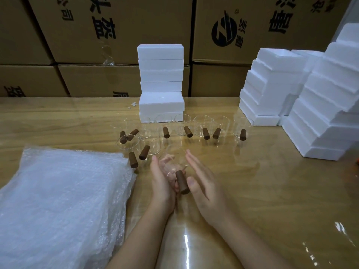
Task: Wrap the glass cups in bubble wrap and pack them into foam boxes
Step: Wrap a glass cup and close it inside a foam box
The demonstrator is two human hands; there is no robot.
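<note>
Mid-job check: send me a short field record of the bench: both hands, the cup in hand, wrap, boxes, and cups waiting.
left hand: cradles one glass cup, no wrap on it
handle: brown, points toward the person
right hand: open, fingers straight, beside the cup
bubble wrap: stacked sheets, left of the hands
waiting cups: several, unwrapped, standing on table
foam boxes: stacked centre back; more at right

I'm seeing the bubble wrap (58, 206) stack running off the left and bottom edges, and the right-hand foam boxes (320, 117) being cropped by the right edge. The top edge is cutting through the cartons' (136, 22) print. The glass cup (172, 164) is blurring into the left grip (161, 181) behind it, so I'm not making out its outline. An orange scrap (357, 162) at the right edge is showing too little to name.
</note>
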